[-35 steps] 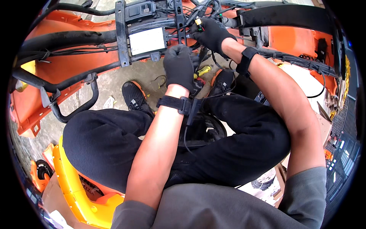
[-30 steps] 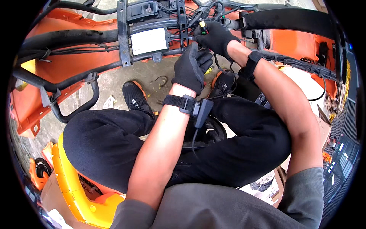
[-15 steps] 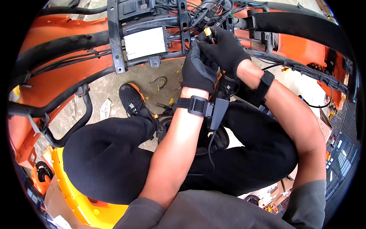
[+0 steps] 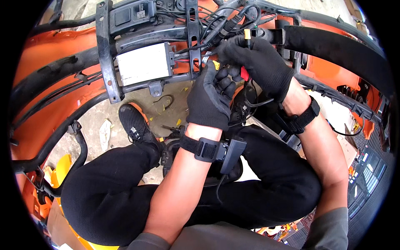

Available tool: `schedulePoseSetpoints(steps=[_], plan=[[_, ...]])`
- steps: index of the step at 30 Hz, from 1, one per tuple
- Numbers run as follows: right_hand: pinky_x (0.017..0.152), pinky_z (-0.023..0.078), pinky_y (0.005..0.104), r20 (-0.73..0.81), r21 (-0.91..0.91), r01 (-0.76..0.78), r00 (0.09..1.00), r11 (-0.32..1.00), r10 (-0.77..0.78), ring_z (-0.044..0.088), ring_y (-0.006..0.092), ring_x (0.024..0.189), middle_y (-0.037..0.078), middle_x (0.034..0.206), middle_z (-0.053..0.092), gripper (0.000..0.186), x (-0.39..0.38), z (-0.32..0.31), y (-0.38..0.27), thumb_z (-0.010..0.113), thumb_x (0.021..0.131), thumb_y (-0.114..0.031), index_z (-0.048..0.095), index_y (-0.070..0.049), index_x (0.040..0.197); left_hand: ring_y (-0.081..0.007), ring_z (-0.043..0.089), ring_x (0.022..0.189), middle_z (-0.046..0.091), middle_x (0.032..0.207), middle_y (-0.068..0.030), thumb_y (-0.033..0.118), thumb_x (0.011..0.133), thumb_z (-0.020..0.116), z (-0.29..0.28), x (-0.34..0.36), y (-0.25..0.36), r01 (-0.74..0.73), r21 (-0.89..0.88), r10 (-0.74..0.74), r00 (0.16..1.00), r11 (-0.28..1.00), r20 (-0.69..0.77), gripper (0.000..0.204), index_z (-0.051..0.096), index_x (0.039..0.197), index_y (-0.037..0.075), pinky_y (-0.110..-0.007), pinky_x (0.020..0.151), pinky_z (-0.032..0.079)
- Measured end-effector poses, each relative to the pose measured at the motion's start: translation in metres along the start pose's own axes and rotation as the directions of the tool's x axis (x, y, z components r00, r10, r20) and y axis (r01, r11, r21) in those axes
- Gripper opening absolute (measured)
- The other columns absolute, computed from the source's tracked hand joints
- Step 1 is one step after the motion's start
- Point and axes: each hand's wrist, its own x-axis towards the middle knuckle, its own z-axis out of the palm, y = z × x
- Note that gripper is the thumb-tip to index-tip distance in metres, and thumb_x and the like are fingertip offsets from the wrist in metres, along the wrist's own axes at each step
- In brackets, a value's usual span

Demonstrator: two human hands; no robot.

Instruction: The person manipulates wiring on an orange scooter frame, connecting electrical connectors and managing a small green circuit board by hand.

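Observation:
My left hand [image 4: 210,95], in a black glove, has its fingers closed on a small yellow connector [image 4: 216,65] just beside the slotted black bracket [image 4: 194,56]. My gloved right hand [image 4: 264,66] is closed on cable ends, with a yellow connector [image 4: 247,33] sticking up above it and a red piece [image 4: 244,73] below its fingers. A bundle of black cables [image 4: 225,27] runs above both hands. Left of the bracket, a box with a white label [image 4: 141,63] is fixed in the black frame, with thin wires leaving its right end.
Orange body panels [image 4: 46,121] and black tubes [image 4: 64,66] surround my work. A black case [image 4: 131,17] sits on the frame. My crossed legs [image 4: 104,191] fill the lower view over yellow bodywork [image 4: 62,168]. A white scrap [image 4: 106,133] and small yellow bits lie on the concrete.
My left hand has moved up and right beside my right hand and now grips a yellow connector. My right hand has shifted right and down. The view has tilted, with the frame appearing lower.

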Motion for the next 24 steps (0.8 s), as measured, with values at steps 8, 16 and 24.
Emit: schedulePoseSetpoints(steps=[8,16,24], plan=[[0.073,0.052,0.0261,0.171,-0.178,0.198,0.971,0.964,-0.168,0.065,0.0119,0.078,0.007,0.088,0.069,0.025,0.016,-0.01,0.004,0.062,0.091,-0.021,0.067,0.001,0.103,-0.0134,0.067,0.088,0.069,0.101,-0.0044,0.033,0.101,0.046,-0.006,0.004,-0.004,-0.038,0.139,0.036,0.999,0.99,0.015,0.028,0.06,0.115,0.012,-0.027,0.072,0.049],[0.08,0.052,0.026,0.26,-0.29,0.485,0.87,0.825,-0.419,0.064,0.0121,0.086,0.006,0.093,0.069,0.025,0.016,-0.014,0.007,0.062,0.091,-0.019,0.067,0.001,0.105,-0.011,0.058,0.064,0.064,0.079,-0.0029,0.03,0.097,0.055,-0.004,0.006,-0.009,-0.089,0.185,0.109,0.989,0.979,-0.102,0.027,0.065,0.098,0.004,-0.026,0.06,0.05],[0.072,0.053,0.0257,0.197,-0.132,0.079,0.979,0.988,-0.052,0.065,0.0102,0.081,0.006,0.09,0.069,0.027,0.007,-0.014,-0.006,0.063,0.093,-0.023,0.064,0.0,0.107,-0.0108,0.055,0.059,0.062,0.073,-0.0028,0.028,0.093,0.062,-0.005,0.006,-0.012,-0.1,0.14,0.117,0.986,0.985,-0.121,0.026,0.066,0.094,0.002,-0.026,0.059,0.049]])
